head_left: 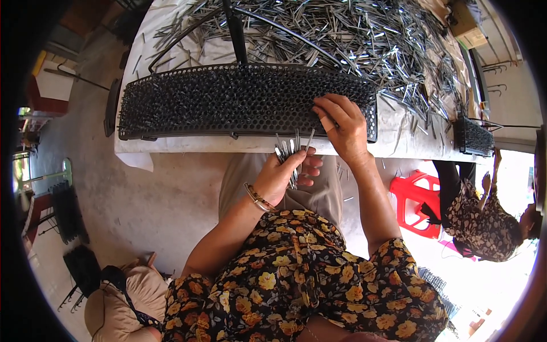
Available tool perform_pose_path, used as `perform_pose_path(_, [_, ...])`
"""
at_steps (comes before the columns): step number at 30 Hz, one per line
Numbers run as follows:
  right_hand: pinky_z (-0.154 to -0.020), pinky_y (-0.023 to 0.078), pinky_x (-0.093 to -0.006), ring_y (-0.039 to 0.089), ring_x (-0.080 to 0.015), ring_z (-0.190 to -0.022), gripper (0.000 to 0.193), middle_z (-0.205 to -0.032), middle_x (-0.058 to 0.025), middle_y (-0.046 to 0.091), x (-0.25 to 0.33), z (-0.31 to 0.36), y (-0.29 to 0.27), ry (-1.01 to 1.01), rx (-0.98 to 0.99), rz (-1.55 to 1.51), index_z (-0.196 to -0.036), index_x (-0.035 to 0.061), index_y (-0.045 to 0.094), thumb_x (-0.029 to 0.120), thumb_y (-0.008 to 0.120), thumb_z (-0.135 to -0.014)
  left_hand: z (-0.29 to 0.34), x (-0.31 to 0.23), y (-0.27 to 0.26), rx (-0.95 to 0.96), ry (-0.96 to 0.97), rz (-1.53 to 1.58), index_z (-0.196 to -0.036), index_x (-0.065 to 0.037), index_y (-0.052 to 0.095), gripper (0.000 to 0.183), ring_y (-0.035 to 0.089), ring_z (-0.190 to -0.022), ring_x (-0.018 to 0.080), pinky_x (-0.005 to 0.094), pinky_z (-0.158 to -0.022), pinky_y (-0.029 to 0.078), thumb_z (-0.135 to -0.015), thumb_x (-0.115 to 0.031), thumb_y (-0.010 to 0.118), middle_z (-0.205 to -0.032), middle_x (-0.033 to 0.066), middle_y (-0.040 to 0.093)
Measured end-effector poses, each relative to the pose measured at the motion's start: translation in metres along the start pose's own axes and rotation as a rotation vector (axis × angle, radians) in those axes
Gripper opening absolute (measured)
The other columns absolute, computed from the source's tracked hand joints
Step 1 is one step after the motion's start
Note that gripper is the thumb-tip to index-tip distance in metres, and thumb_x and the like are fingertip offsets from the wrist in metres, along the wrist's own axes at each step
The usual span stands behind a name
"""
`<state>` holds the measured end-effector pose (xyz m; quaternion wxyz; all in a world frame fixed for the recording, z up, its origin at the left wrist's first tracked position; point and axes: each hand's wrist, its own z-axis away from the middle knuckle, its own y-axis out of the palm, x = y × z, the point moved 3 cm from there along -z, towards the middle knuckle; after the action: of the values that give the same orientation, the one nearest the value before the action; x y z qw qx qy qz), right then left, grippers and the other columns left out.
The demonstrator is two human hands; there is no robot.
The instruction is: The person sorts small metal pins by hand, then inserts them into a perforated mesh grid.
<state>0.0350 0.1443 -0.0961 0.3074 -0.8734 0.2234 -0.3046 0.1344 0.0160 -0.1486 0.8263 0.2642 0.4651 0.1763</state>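
Note:
My left hand (277,175) is closed around a bunch of thin metal strips (290,149), which fan upward past the thumb. It is held over my lap, just off the table's front edge. Fingertips of my right hand (346,128) are drawn together at the right part of a long black perforated rack (273,121). Whatever they pinch is too small or hidden to name. Many of the rack's holes are filled with upright pieces at the left and along the back, while bare round holes show nearer the front and right.
A big heap of loose metal strips (364,43) covers the white-draped table (399,139) behind the rack. Black metal bars (236,34) rise from the rack's back. At right are a smaller black rack (477,138), a red plastic stool (413,202) and another person (484,219). Someone sits at lower left.

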Motion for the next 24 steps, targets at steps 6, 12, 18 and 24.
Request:
perform_pose_path(6, [-0.064, 0.047, -0.0336, 0.058, -0.0242, -0.073, 0.021, -0.09, -0.0058, 0.061, 0.0, 0.002, 0.0, -0.009, 0.016, -0.006, -0.096, 0.0085, 0.066, 0.007, 0.067, -0.075, 0.001, -0.001, -0.003, -0.021, -0.038, 0.031, -0.11, -0.002, 0.057, 0.029, 0.062, -0.079, 0.013, 0.0263, -0.063, 0.05, -0.093, -0.025, 0.05, -0.095, 0.0095, 0.065])
perform_pose_path(12, [-0.065, 0.048, -0.0349, 0.058, -0.026, -0.072, 0.022, -0.087, -0.0073, 0.061, 0.006, -0.002, 0.0, 0.036, 0.046, 0.063, -0.097, 0.0066, 0.065, 0.006, 0.067, -0.075, 0.004, -0.004, -0.006, -0.035, -0.033, 0.052, -0.111, -0.003, 0.057, 0.029, 0.061, -0.08, 0.0123, 0.026, -0.064, 0.05, -0.093, -0.024, 0.05, -0.097, 0.0092, 0.065])
perform_pose_path(18, [-0.064, 0.048, -0.0346, 0.059, -0.0269, -0.071, 0.019, -0.085, -0.0082, 0.062, 0.012, -0.002, -0.002, 0.073, -0.019, 0.068, -0.095, 0.0057, 0.065, 0.006, 0.068, -0.076, 0.014, -0.006, -0.007, 0.034, 0.017, 0.035, -0.115, -0.003, 0.055, 0.032, 0.061, -0.081, 0.013, 0.0258, -0.065, 0.05, -0.094, -0.027, 0.05, -0.099, 0.0097, 0.065])
perform_pose_path(24, [-0.064, 0.048, -0.0345, 0.06, -0.0263, -0.07, 0.016, -0.084, -0.008, 0.063, 0.01, -0.001, -0.001, 0.105, -0.026, 0.075, -0.09, 0.0057, 0.066, 0.006, 0.069, -0.075, 0.015, -0.003, -0.013, 0.022, -0.006, 0.084, -0.116, -0.004, 0.055, 0.032, 0.062, -0.081, 0.0135, 0.0255, -0.064, 0.051, -0.094, -0.027, 0.051, -0.101, 0.0097, 0.064])
